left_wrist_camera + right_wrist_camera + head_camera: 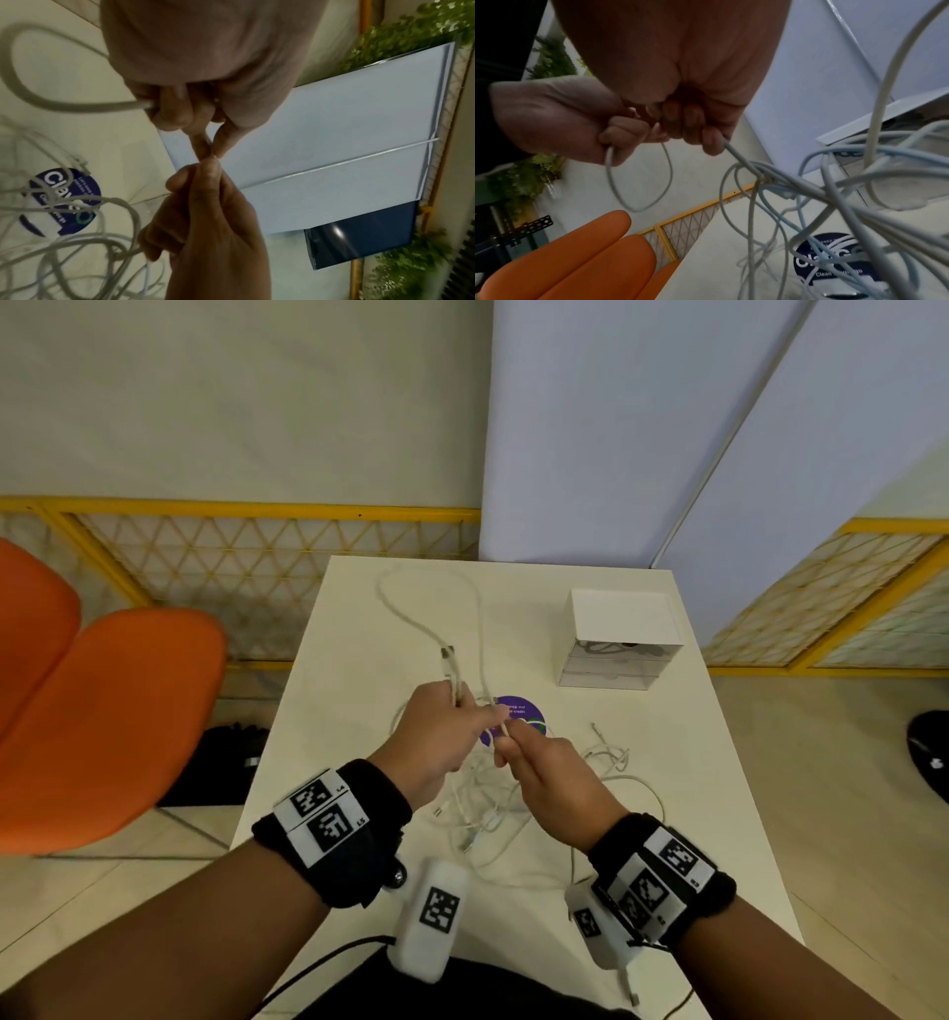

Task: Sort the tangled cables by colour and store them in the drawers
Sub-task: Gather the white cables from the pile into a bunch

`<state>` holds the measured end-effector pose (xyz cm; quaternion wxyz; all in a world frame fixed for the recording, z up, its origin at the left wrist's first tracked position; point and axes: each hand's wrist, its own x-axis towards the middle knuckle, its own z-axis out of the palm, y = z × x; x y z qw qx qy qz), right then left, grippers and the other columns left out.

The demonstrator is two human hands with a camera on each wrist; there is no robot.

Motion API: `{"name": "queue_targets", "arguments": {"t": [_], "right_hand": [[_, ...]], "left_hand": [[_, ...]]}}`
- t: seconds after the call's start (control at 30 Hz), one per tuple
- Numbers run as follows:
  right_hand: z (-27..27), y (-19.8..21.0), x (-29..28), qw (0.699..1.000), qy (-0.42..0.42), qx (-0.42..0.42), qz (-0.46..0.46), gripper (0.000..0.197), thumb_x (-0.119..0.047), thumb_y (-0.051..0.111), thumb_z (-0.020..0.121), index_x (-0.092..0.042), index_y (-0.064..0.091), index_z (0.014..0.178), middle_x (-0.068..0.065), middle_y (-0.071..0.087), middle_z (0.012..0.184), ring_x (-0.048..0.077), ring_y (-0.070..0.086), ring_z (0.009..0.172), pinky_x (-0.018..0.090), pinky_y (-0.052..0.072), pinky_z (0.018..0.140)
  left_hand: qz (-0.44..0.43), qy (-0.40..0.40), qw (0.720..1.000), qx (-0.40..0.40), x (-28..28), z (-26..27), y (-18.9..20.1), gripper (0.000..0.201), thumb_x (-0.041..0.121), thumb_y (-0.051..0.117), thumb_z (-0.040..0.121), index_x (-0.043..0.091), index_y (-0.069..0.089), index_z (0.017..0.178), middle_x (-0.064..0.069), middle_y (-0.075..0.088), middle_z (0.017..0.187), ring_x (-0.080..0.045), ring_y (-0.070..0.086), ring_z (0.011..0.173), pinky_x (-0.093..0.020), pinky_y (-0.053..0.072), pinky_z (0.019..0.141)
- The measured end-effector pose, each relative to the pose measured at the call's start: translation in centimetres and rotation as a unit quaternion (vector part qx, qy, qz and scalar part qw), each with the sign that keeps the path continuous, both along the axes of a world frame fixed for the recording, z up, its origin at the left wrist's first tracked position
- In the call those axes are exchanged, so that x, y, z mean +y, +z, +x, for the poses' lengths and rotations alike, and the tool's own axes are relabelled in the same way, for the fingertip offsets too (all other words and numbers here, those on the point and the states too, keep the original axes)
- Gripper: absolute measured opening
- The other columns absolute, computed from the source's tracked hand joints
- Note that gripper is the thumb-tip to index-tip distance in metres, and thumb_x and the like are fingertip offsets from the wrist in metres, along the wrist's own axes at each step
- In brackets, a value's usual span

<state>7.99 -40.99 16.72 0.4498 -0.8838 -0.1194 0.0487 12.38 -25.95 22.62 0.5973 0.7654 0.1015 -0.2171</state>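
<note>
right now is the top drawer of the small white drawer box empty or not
Not empty: through the clear front of the top drawer of the small white drawer box, grey cable loops show inside.

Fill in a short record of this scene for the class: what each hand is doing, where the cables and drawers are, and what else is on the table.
left hand: grips a white cable that loops toward the table's far edge
right hand: pinches a thin white cable above the tangle
cable tangle: white, lying on the table under both hands
drawer unit: white, far right of the table, cables visible in the top drawer
purple sticker: round, on the table, partly covered by the hands
chair: orange, left of the table
</note>
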Motion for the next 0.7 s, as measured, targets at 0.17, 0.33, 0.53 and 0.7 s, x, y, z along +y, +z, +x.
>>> {"name": "queue_targets", "arguments": {"t": [0.17,0.33,0.53,0.7], "right_hand": [[-0.5,-2.6,-1.3,0.999,-0.004,0.024,0.023,0.021,-0.021,0.038,0.106,-0.014,0.046,0.088,-0.013,0.045,0.068,0.006,0.041,0.061,0.022,0.036,0.061],[-0.1,-4.3,-1.3,1.000,-0.015,0.012,0.017,0.016,-0.008,0.044,0.102,-0.006,0.054,0.090,-0.002,0.060,0.081,0.008,0.053,0.075,0.018,0.043,0.070],[-0.5,-5.1,-1.8,0.999,-0.023,0.038,-0.021,0.017,-0.003,0.040,0.102,-0.017,0.043,0.093,-0.017,0.050,0.073,-0.005,0.052,0.067,0.010,0.037,0.063],[-1.5,-5.5,-4.3,0.996,-0.059,0.036,-0.063,0.019,-0.025,0.039,0.105,-0.029,0.039,0.087,-0.011,0.046,0.059,0.009,0.046,0.057,0.028,0.037,0.059]], "left_hand": [[-0.021,-0.029,0.995,-0.097,-0.5,0.0,1.1,0.047,-0.004,0.066,0.090,0.013,0.032,0.062,-0.022,0.068,0.076,-0.001,0.065,0.056,-0.011,0.040,0.050],[0.000,-0.080,0.984,-0.158,-0.1,-1.6,1.9,0.047,0.001,0.068,0.090,0.014,0.033,0.062,-0.022,0.057,0.067,-0.019,0.062,0.064,-0.026,0.050,0.069],[0.009,-0.130,0.970,-0.206,1.3,-0.9,5.8,0.045,0.002,0.068,0.091,0.012,0.035,0.062,-0.021,0.072,0.077,-0.010,0.074,0.082,-0.031,0.056,0.083],[0.078,-0.159,0.973,-0.149,2.7,-0.4,6.3,0.029,0.018,0.074,0.090,0.007,0.050,0.077,-0.017,0.075,0.087,-0.004,0.059,0.049,-0.015,0.037,0.041]]}}
